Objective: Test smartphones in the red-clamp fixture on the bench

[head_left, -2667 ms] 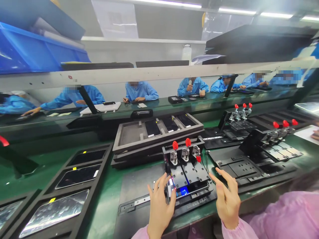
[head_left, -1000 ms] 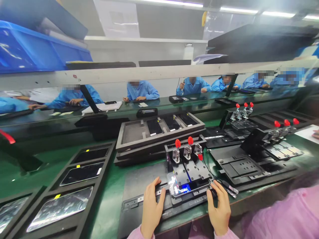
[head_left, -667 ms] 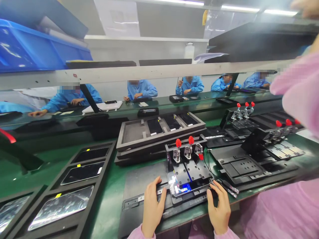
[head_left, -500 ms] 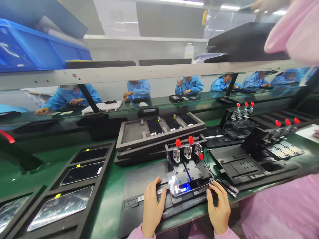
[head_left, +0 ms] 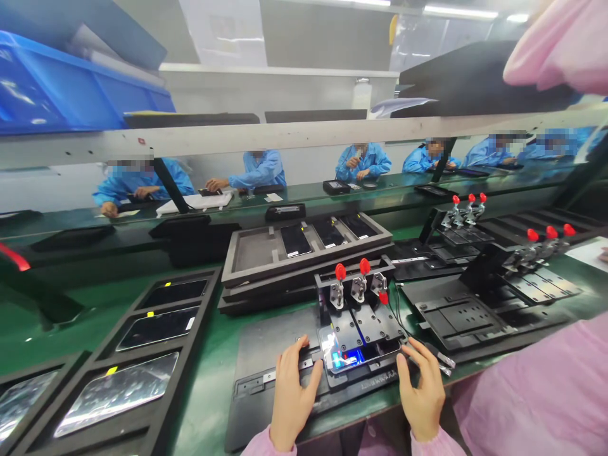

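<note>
A phone screen (head_left: 375, 354) with a lit blue patch lies in a black clamp fixture (head_left: 351, 386), partly hidden under the metal press plates (head_left: 346, 330). Of the fixture's red-tipped toggle clamps (head_left: 364, 266), two have their tips up and the right one points down. My left hand (head_left: 294, 389) rests at the fixture's left side, thumb and fingers apart, close to the screen's left edge. On the other side, my right hand (head_left: 422, 386) is by the screen's right end with its fingers spread. Neither hand grips anything.
Foam trays (head_left: 190, 342) with several screens stand at the left, and a stacked foam tray (head_left: 251, 278) sits behind the fixture. More clamp fixtures (head_left: 460, 329) are at the right, beside a person's pink sleeve (head_left: 546, 386). People in blue (head_left: 363, 161) work across the bench.
Coloured spots now show in the screen's lit patch. My right hand has shifted slightly right; my left hand has hardly moved. Across the bench, one person's arm has reached left.
</note>
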